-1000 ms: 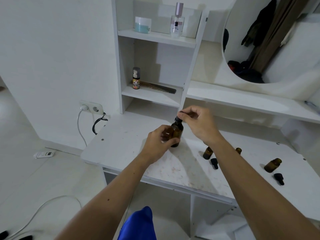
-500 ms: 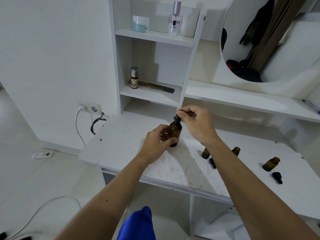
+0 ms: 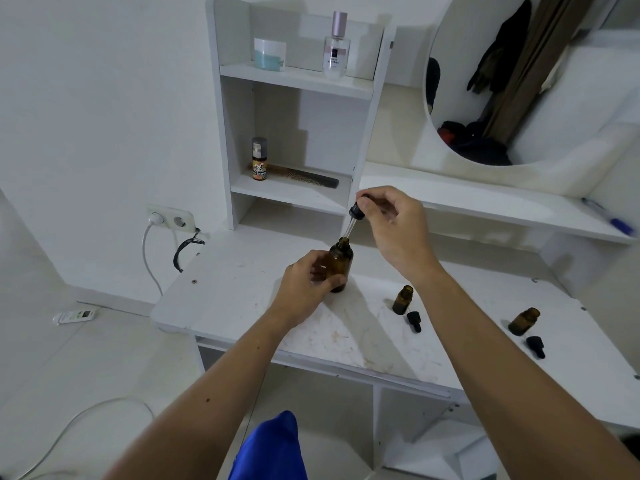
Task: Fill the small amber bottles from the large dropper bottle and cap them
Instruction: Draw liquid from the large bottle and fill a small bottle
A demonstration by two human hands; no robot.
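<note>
The large amber dropper bottle (image 3: 341, 263) stands upright on the white desk (image 3: 242, 299), and my left hand (image 3: 308, 282) grips its body. My right hand (image 3: 391, 223) pinches the black dropper cap (image 3: 356, 210) above the bottle. The glass pipette (image 3: 347, 230) hangs from the cap, its tip just at the bottle's open mouth. To the right, one small amber bottle (image 3: 402, 299) stands uncapped with a small black cap (image 3: 414, 321) lying beside it. Farther right stands another small amber bottle (image 3: 524, 321) with its black cap (image 3: 536, 346) lying on the desk.
White shelves (image 3: 294, 81) rise behind the desk, holding a jar, a spray bottle, a small labelled bottle and a comb. A round mirror (image 3: 519, 81) stands at the back right, a pen (image 3: 609, 218) on the ledge. A wall socket (image 3: 169, 220) with cables sits at left.
My right hand has lifted the dropper cap off the large bottle, drawing the pipette up out of its neck. My left hand still holds the bottle in place.
</note>
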